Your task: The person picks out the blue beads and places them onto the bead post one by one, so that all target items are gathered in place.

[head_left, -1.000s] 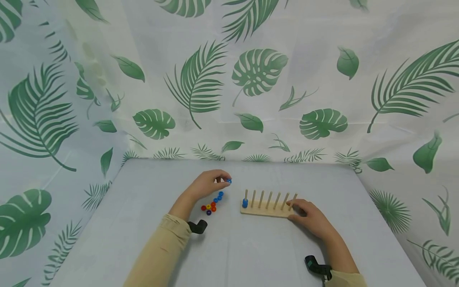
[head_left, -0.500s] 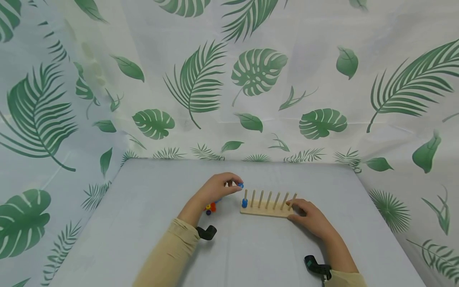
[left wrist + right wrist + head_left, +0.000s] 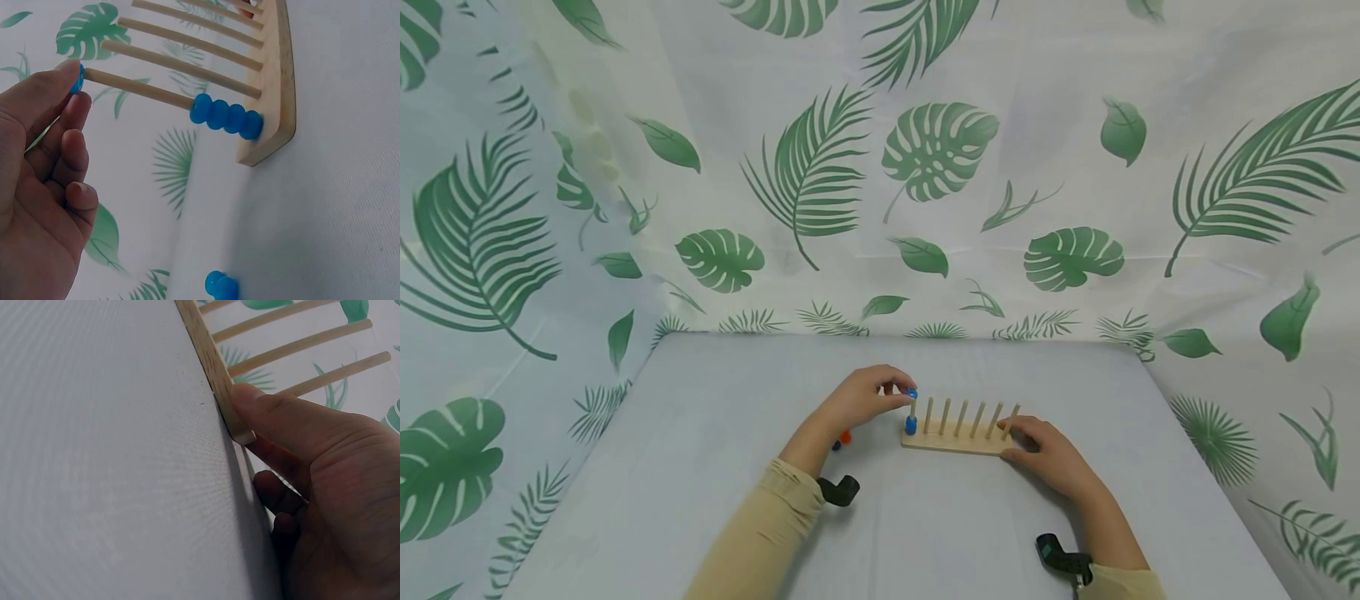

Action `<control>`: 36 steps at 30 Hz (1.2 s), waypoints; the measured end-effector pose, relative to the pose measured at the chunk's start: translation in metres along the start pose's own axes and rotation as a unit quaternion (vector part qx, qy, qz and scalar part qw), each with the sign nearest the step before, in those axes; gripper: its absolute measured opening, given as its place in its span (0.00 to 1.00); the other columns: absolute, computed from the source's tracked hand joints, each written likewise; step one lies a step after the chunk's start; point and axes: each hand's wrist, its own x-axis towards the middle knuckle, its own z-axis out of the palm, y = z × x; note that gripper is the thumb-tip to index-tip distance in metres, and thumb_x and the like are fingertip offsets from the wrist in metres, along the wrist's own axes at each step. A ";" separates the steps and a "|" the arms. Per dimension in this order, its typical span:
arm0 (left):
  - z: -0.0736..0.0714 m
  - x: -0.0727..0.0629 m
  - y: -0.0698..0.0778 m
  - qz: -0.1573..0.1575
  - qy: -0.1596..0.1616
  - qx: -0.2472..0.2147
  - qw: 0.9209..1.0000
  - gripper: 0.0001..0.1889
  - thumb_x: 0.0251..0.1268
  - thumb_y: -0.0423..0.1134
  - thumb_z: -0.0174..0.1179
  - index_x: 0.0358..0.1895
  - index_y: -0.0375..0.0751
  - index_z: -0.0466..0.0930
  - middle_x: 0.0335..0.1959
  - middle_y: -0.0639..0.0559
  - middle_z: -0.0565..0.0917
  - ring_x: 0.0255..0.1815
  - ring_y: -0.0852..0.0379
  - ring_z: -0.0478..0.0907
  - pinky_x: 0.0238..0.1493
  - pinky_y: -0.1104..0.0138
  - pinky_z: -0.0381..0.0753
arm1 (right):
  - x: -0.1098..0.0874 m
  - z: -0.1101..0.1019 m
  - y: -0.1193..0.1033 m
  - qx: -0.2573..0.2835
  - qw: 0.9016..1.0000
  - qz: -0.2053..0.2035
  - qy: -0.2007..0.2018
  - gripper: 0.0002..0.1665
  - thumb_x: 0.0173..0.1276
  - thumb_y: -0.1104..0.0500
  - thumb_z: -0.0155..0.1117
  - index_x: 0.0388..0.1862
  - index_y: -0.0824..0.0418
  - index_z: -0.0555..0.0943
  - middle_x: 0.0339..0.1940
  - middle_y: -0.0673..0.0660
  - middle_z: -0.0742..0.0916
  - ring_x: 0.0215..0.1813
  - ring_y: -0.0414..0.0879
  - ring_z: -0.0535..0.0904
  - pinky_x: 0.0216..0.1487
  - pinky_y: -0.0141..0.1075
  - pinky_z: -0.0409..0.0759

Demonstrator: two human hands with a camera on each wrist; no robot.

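My left hand (image 3: 867, 397) pinches a blue bead (image 3: 78, 80) between thumb and forefinger, right at the tip of the leftmost peg (image 3: 140, 89). Whether the peg has entered the bead's hole I cannot tell. Several blue beads (image 3: 226, 117) are stacked at the bottom of that same peg, against the wooden base (image 3: 958, 442). The other pegs (image 3: 964, 418) that show carry no beads. At the base's right end, my right hand (image 3: 1051, 457) grips the wood between thumb and fingers, as the right wrist view shows.
Loose beads lie on the white table (image 3: 910, 525) left of the pegboard: a red-orange bead (image 3: 846, 437) and a dark blue bead (image 3: 837, 446), partly behind the left forearm. Two blue beads (image 3: 222, 286) show low in the left wrist view. A leaf-print cloth (image 3: 820, 167) hangs behind.
The left hand has carried the blue bead rightward, from above the loose beads to the top of the leftmost peg. My right hand keeps its grip on the base.
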 end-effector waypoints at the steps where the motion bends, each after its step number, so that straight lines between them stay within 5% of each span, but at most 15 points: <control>1: 0.001 0.000 -0.001 0.002 0.001 0.002 1.000 0.11 0.67 0.54 0.62 0.50 0.63 0.82 0.43 0.68 0.81 0.41 0.62 0.73 0.37 0.67 0.74 | 0.000 0.000 0.000 0.002 1.000 0.003 0.000 0.26 0.64 0.47 0.71 0.60 0.51 0.80 0.66 0.60 0.79 0.68 0.62 0.72 0.65 0.60 0.70; 36: 0.025 0.001 -0.020 -0.027 -0.029 -0.014 0.999 0.11 0.66 0.49 0.65 0.49 0.57 0.84 0.41 0.65 0.82 0.42 0.63 0.73 0.39 0.69 0.74 | 0.001 0.000 0.003 -0.005 1.000 0.007 -0.003 0.27 0.63 0.47 0.71 0.60 0.51 0.79 0.66 0.60 0.79 0.69 0.63 0.71 0.65 0.61 0.69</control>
